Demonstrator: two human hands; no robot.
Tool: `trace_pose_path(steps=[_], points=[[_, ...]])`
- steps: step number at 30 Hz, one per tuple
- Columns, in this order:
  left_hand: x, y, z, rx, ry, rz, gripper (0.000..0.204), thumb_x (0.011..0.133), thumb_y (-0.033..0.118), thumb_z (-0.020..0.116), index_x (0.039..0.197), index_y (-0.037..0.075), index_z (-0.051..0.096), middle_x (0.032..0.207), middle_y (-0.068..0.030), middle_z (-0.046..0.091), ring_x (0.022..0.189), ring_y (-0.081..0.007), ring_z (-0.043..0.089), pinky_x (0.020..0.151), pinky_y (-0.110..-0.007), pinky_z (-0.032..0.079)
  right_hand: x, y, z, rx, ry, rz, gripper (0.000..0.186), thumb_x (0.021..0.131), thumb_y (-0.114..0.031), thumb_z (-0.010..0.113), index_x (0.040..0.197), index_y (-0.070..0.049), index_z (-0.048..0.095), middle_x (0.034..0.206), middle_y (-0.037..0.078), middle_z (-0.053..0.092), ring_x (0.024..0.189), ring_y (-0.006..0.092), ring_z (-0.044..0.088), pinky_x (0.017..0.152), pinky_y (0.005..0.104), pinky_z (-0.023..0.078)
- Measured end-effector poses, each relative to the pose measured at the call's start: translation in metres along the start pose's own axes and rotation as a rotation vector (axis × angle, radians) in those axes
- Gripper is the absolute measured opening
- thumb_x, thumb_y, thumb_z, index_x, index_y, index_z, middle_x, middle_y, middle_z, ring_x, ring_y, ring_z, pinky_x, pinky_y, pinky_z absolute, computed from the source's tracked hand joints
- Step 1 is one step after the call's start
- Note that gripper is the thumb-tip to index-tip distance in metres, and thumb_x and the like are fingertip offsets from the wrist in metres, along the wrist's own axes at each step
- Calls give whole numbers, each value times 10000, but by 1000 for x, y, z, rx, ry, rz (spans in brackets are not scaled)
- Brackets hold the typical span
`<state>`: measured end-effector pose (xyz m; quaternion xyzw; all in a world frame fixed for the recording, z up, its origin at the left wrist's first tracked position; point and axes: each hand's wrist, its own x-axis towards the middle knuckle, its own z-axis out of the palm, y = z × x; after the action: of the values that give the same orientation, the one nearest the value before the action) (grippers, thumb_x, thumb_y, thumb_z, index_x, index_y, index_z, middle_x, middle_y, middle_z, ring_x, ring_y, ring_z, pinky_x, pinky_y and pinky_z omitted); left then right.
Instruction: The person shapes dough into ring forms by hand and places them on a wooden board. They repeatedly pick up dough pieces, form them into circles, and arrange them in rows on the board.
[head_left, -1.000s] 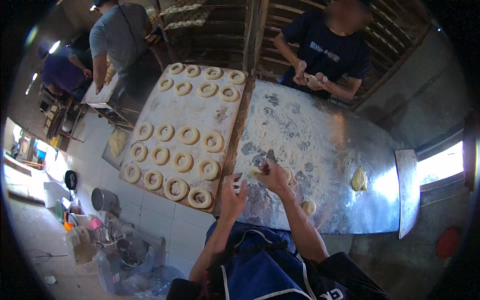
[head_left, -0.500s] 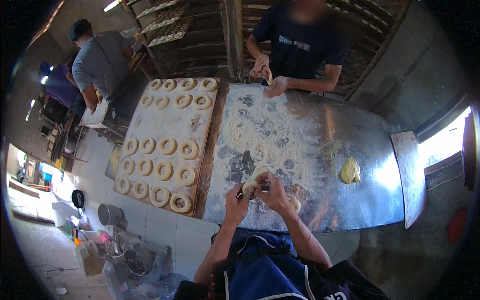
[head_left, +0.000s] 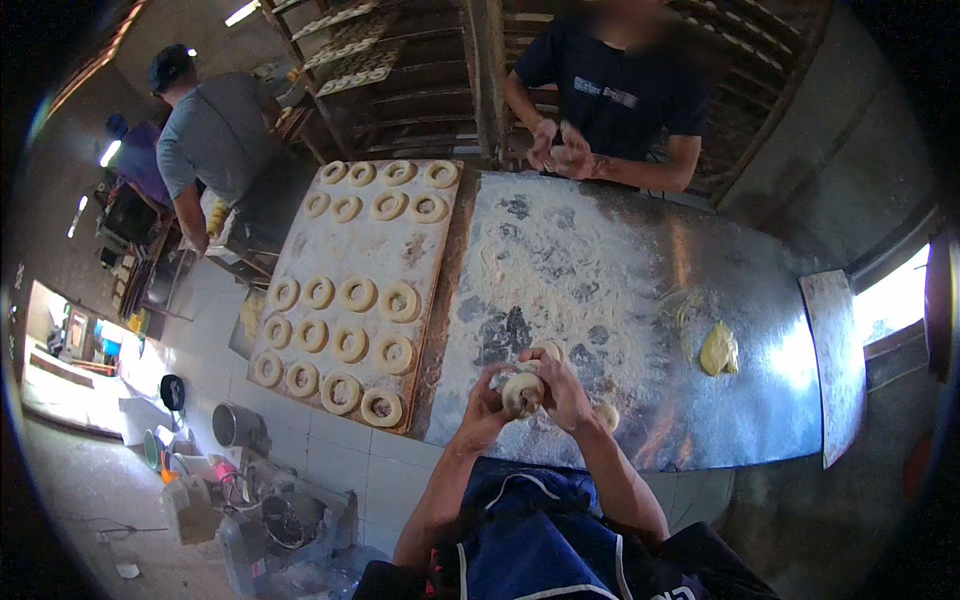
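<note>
Taking the ring of dough (head_left: 520, 388) as the clock's centre, it sits above the near edge of the metal table (head_left: 640, 300), gripped on both sides by the left hand (head_left: 483, 408) at nine o'clock and the right hand (head_left: 567, 393) at three. A second ago the hands were apart, the left one empty; half a second ago they had met, and now they wrap more closely around the dough. Just past three o'clock a small dough piece (head_left: 606, 416) lies on the table; toward half past two rests a yellow lump (head_left: 719, 350). At ten o'clock the rings on the board (head_left: 350, 240) keep the same layout. Near twelve, the co-worker's hands (head_left: 560, 152) have drawn closer together. As for writing, a pale printed strip crosses the co-worker's dark shirt (head_left: 640, 125), and white lettering (head_left: 675, 593) at five o'clock is cut by the lower edge.
</note>
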<state>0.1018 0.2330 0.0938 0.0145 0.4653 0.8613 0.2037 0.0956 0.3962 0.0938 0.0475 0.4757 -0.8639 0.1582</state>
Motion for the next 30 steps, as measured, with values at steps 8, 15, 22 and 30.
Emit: trace_pose_path(steps=[8, 15, 22, 30], points=[[42, -19, -18, 244, 172, 344, 178, 943, 214, 456, 1066, 86, 437, 847, -52, 559, 682, -231, 615, 525, -374, 459, 21, 21, 7, -185, 424, 35, 520, 977, -457, 462, 1000, 40, 615, 716, 146, 600, 653, 254, 587, 589, 421, 456], [63, -20, -33, -298, 399, -31, 448, 985, 440, 400, 760, 57, 462, 696, -83, 500, 569, -177, 496, 467, -391, 374, 38, 30, 37, -500, 456, -150, 578, 964, -446, 486, 746, 74, 615, 558, 139, 523, 594, 174, 497, 576, 415, 419], [65, -15, -62, 74, 210, 9, 426, 983, 471, 423, 787, 98, 482, 780, -27, 544, 710, -167, 548, 618, -307, 438, 45, 34, 63, -633, 406, -199, 644, 979, -520, 431, 735, 59, 569, 570, 87, 482, 593, 152, 459, 555, 398, 397], [64, 9, -79, 298, 233, 42, 375, 997, 358, 411, 710, 117, 408, 657, 28, 393, 616, -100, 440, 579, -285, 382, 67, 66, 63, -796, 383, -211, 570, 987, -473, 419, 696, 8, 513, 616, 68, 534, 585, 150, 482, 551, 354, 424]])
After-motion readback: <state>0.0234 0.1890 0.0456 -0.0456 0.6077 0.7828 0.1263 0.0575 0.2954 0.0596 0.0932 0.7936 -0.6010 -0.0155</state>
